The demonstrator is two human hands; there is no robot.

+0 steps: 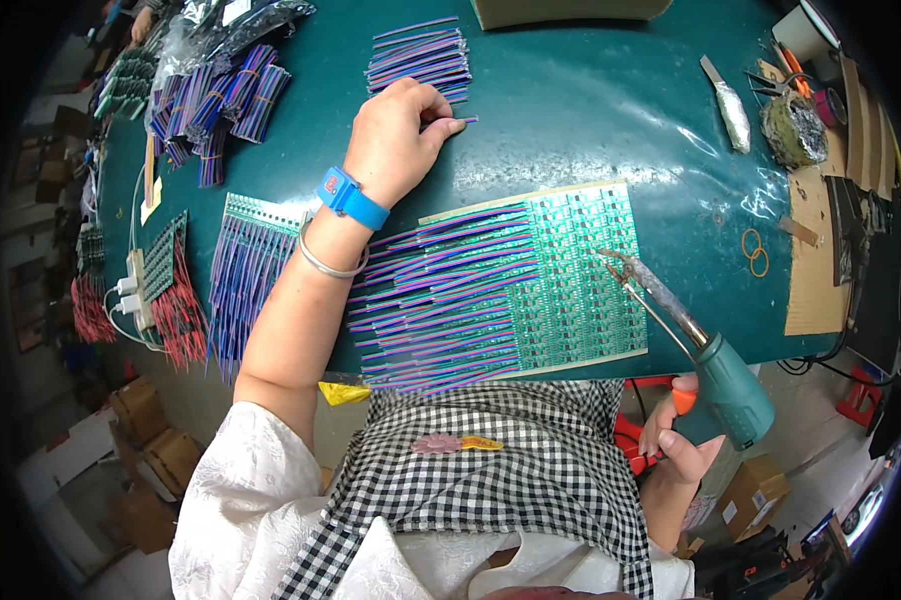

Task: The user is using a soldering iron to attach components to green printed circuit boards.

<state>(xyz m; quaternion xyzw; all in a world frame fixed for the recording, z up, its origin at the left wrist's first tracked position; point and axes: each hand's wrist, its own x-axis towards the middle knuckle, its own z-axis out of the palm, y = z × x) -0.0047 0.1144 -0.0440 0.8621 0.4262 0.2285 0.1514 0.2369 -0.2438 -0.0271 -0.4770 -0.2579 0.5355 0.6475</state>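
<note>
My left hand [401,135] reaches across the table, thumb and forefinger pinched on a short ribbon wire whose end [472,120] sticks out past the fingertips. Just beyond it lies a pile of blue, purple and black ribbon wires [421,62]. At the right, my right hand [676,440] grips a green soldering gun [736,390] by its handle, partly hidden behind the tool. The gun's metal tip and thin feed tube point over a green circuit board panel [586,275]. Rows of ribbon wires [451,290] run from the panel leftward, toward my left forearm.
Another wired panel [256,235] lies left of my forearm, near boards with red wires [176,290] and a white power strip [136,290]. Bundled wires [221,100] fill the far left. At right are a wrapped blade [728,105], rubber bands [755,252], a tape roll [795,130] and cardboard [821,290].
</note>
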